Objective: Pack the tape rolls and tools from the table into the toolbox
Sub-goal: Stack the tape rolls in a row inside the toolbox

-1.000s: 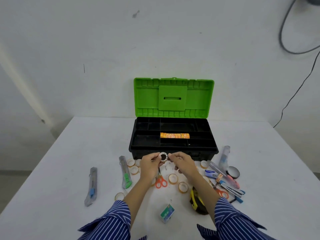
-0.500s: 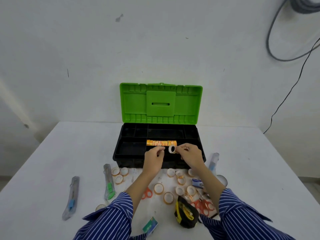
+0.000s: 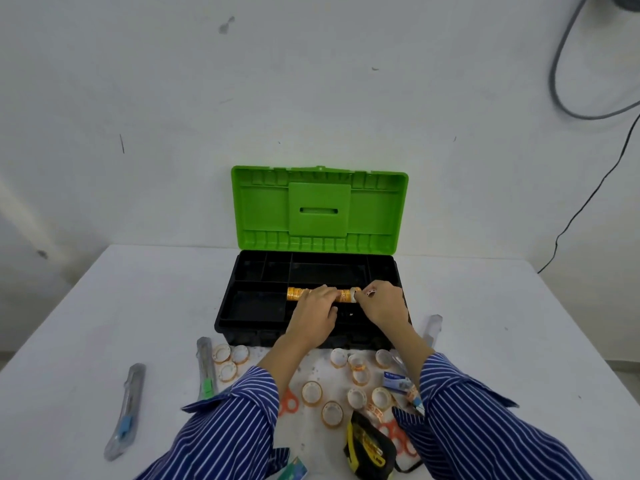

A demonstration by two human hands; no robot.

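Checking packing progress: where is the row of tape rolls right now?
The row of tape rolls lies inside the toolbox, in its middle compartment, under both hands.

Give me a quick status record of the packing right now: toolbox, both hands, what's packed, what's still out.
toolbox: open, green lid upright
packed: row of tape rolls on edge in a middle tray slot
left hand: rests on the row
right hand: pinches a tape roll at the row's right end
still on table: loose tape rolls, utility knives, orange scissors, yellow-black tape measure
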